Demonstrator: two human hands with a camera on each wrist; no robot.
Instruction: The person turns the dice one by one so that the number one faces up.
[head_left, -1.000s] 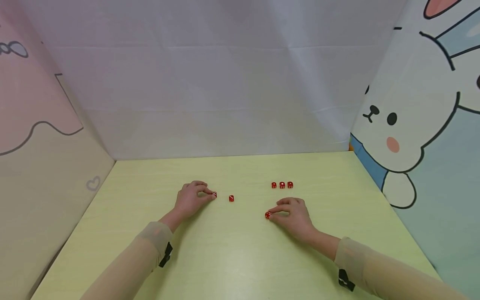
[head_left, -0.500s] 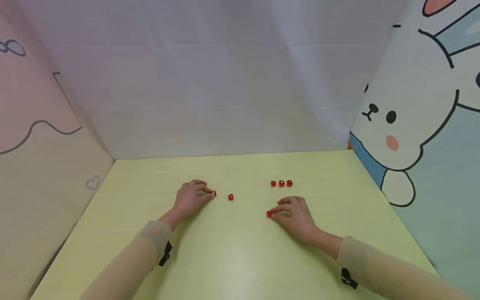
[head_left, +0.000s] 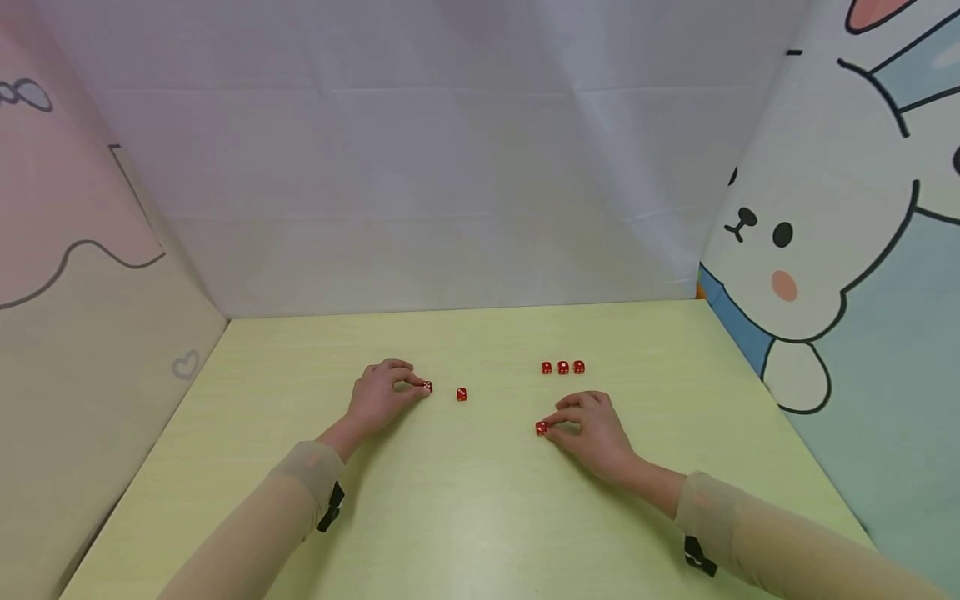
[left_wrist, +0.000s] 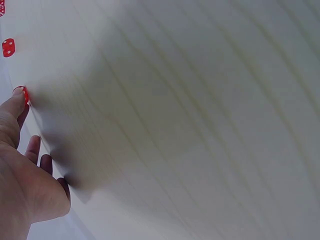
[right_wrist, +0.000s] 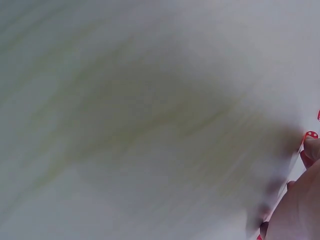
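My left hand (head_left: 381, 398) pinches a red die (head_left: 428, 387) with white pips between thumb and forefinger, low over the table. In the left wrist view, that die (left_wrist: 26, 94) shows past the thumb tip. To its right lies a single red die (head_left: 461, 394), touched by neither hand. My right hand (head_left: 592, 433) pinches another red die (head_left: 542, 428) by its right side, nearer the table's front; the right wrist view catches this die (right_wrist: 311, 134) at its edge. Behind the right hand, three red dice stand in a short row, the middle one (head_left: 563, 367) close to its neighbours.
The pale yellow table (head_left: 450, 517) runs back to a white cloth wall (head_left: 450, 183). A pinkish cream panel (head_left: 90, 350) borders it at left. On the right stands a panel with a cartoon animal (head_left: 825, 250).
My right hand has shifted slightly to the right, and the die in its fingers has turned to show a different side. The left hand keeps its place with its die.
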